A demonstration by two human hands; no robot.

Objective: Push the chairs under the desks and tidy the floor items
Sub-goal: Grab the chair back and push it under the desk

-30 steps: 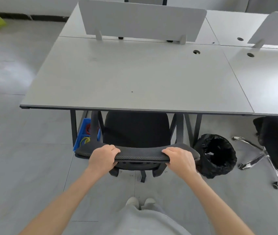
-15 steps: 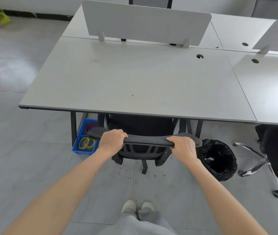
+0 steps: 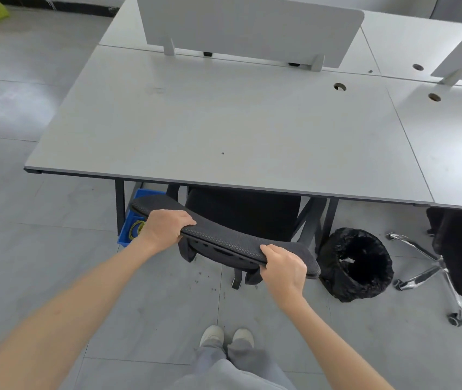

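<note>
A black mesh office chair (image 3: pixel 224 237) stands at the front edge of the grey desk (image 3: pixel 224 130), its seat tucked beneath the top. Its backrest top runs slanted from upper left to lower right. My left hand (image 3: pixel 165 228) grips the left part of the backrest top. My right hand (image 3: pixel 283 266) grips the right end, fingers curled over the edge. A second black chair (image 3: pixel 460 249) with a chrome base sits half out from the neighbouring desk on the right.
A bin lined with a black bag (image 3: pixel 356 263) stands on the floor right of the chair. A blue tray (image 3: pixel 128 232) with coloured bands lies under the desk's left side by a black leg (image 3: pixel 120 204). Dark crumbs dot the tiles. My shoes (image 3: pixel 225 336) are below.
The chair has gone farther under the desk, then its backrest has turned so the left end is deeper in and the right end nearer me. Both hands have kept their hold.
</note>
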